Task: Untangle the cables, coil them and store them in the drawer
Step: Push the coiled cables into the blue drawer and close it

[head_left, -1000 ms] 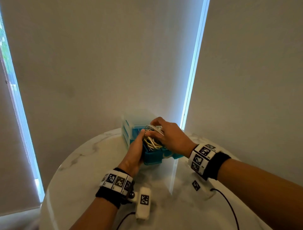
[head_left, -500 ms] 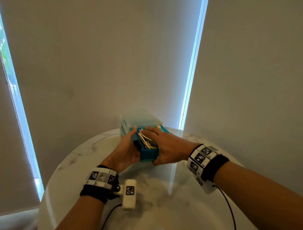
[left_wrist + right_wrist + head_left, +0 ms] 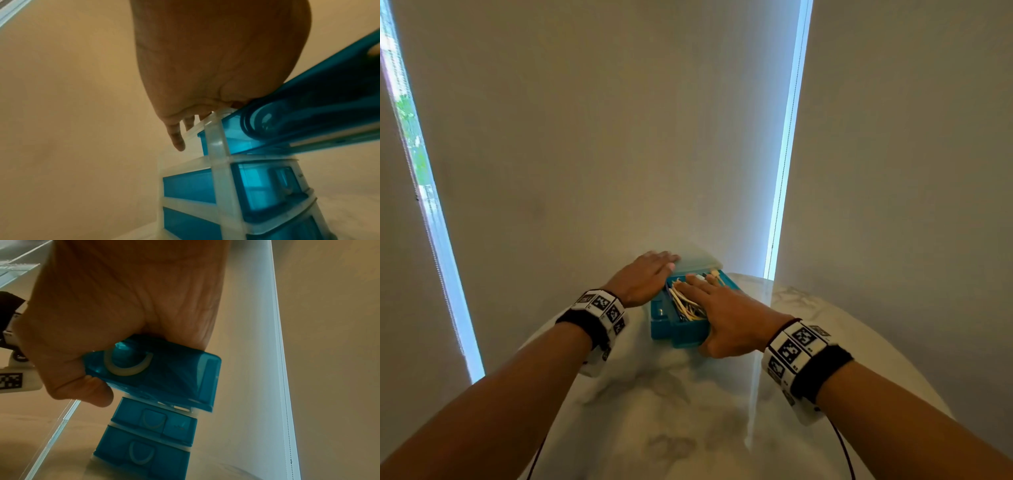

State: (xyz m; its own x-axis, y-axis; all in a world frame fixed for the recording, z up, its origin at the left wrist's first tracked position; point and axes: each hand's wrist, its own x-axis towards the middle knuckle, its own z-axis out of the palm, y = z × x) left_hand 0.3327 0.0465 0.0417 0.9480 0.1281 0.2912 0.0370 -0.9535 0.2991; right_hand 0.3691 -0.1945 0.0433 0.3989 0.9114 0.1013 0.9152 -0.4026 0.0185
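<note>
Near the frame's middle, white coiled cables (image 3: 686,305) lie inside the pulled-out blue plastic drawer (image 3: 678,330). Flat left hand (image 3: 643,279) steadies the cabinet; right hand (image 3: 726,320), fingers straight, presses them. Push slowly, cables tucked.

Right hand (image 3: 726,318) covers most cables (image 3: 685,306); drawer (image 3: 678,330) interior mostly hidden.

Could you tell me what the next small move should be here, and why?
Probably push the top drawer shut with the right hand. It is pulled out with the cables already lying inside under that hand's flat fingers, its thumb is at the drawer front, and the left hand rests on the drawer unit, seemingly steadying it.
</note>
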